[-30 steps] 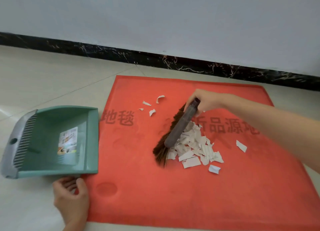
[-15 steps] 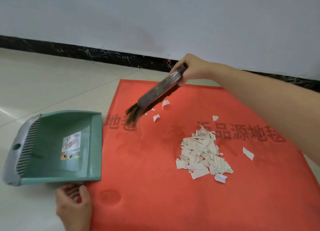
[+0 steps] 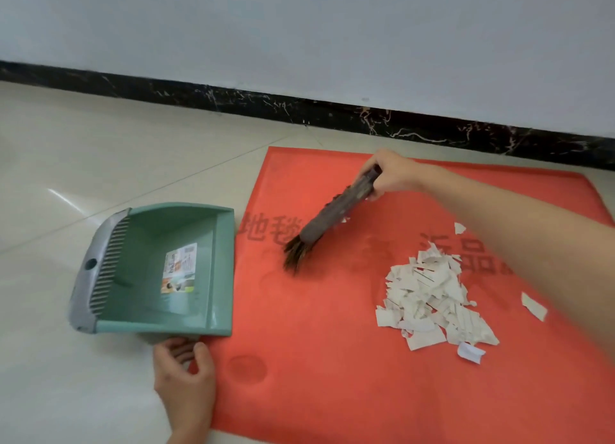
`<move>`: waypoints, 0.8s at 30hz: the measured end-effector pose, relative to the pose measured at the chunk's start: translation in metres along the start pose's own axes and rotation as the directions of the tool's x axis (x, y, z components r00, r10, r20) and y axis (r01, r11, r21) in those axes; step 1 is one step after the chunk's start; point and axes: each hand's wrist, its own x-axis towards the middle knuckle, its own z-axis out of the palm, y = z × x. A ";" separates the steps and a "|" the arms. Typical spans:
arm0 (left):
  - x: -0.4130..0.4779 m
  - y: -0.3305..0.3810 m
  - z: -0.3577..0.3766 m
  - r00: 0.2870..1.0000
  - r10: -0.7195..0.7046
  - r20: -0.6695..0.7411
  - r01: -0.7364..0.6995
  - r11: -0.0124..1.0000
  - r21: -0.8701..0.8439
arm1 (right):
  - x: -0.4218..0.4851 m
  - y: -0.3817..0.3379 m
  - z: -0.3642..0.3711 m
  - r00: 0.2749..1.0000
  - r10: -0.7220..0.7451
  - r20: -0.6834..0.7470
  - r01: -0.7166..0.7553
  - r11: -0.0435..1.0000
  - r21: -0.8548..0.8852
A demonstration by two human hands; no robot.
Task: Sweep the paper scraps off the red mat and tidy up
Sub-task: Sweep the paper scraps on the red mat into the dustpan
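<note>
Brown bristle brush (image 3: 332, 217), gripped by the right hand (image 3: 392, 174), slants over the red flat mat (image 3: 332, 360); the left hand (image 3: 184, 373) holds the green plastic dustpan (image 3: 222, 270).

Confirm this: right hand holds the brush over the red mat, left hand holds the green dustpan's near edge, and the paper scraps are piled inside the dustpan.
Wrong in one part. The head view shows the paper scraps piled on the red mat, not inside the dustpan. The rest stands: right hand on the brush, left hand at the dustpan's near edge.

Glossy tiles (image 3: 100, 151); plastic dustpan (image 3: 143, 244) (matt).
</note>
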 end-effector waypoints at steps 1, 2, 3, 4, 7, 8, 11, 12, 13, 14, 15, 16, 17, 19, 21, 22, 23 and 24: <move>0.000 -0.001 0.000 1.000 -0.007 0.014 0.007 1.000 0.014 | -0.007 0.005 -0.005 1.000 0.009 0.004 -0.009 1.000 -0.005; -0.001 0.000 0.001 1.000 -0.016 0.025 0.015 1.000 0.024 | -0.014 0.010 -0.010 1.000 0.018 0.009 -0.018 1.000 -0.010; 0.000 0.001 0.001 1.000 -0.014 0.020 0.014 0.999 0.032 | -0.021 0.013 -0.015 0.999 0.024 0.021 -0.023 1.000 -0.020; 0.001 0.002 0.001 1.000 -0.008 0.014 0.007 0.999 0.037 | -0.027 0.017 -0.019 0.999 0.026 0.039 -0.025 0.999 -0.033; 0.001 0.005 -0.001 1.000 -0.013 0.010 0.012 0.999 0.044 | -0.052 0.030 -0.029 0.995 0.050 0.082 -0.046 0.997 -0.056; 0.000 0.004 -0.001 1.000 -0.014 0.012 0.014 0.999 0.050 | -0.061 0.035 -0.031 0.994 0.059 0.090 -0.054 0.997 -0.056; -0.001 0.005 -0.001 1.000 -0.020 0.013 0.019 0.998 0.054 | -0.089 0.049 -0.035 0.993 0.072 0.097 -0.067 0.996 -0.053; -0.002 0.006 -0.001 1.000 -0.022 0.012 0.021 0.998 0.053 | -0.097 0.054 -0.036 0.993 0.079 0.087 -0.076 0.996 -0.044; -0.002 0.007 -0.001 1.000 -0.024 0.017 0.023 0.999 0.049 | -0.104 0.058 -0.039 0.993 0.086 0.076 -0.084 0.996 -0.026; -0.003 0.008 -0.002 0.999 -0.027 0.025 0.026 0.999 0.041 | -0.111 0.063 -0.044 0.993 0.104 0.057 -0.104 0.995 -0.003; -0.004 0.009 -0.002 0.999 -0.031 0.032 0.030 0.999 0.033 | -0.119 0.068 -0.051 0.992 0.127 0.023 -0.127 0.992 0.019; -0.004 0.010 -0.002 0.999 -0.032 0.036 0.031 0.999 0.028 | -0.127 0.074 -0.060 0.989 0.148 -0.018 -0.147 0.988 0.047; -0.004 0.011 -0.001 0.999 -0.027 0.035 0.026 0.999 0.023 | -0.134 0.082 -0.070 0.982 0.175 -0.069 -0.169 0.982 0.080; -0.004 0.011 -0.001 0.999 -0.024 0.035 0.023 1.000 0.015 | -0.147 0.104 -0.087 0.946 0.257 -0.197 -0.230 0.961 0.152; -0.002 0.010 -0.001 0.999 -0.027 0.029 0.026 0.999 0.021 | -0.161 0.129 -0.093 0.876 0.373 -0.308 -0.318 0.924 0.213; -0.002 0.010 -0.002 0.999 -0.027 0.024 0.027 0.999 0.031 | -0.168 0.139 -0.091 0.837 0.419 -0.353 -0.360 0.906 0.222; -0.002 0.010 -0.002 1.000 -0.026 0.016 0.025 0.999 0.035 | -0.175 0.147 -0.084 0.795 0.458 -0.399 -0.401 0.889 0.222; -0.002 0.009 -0.001 1.000 -0.024 0.008 0.023 0.999 0.037 | -0.181 0.152 -0.075 0.763 0.478 -0.435 -0.416 0.879 0.235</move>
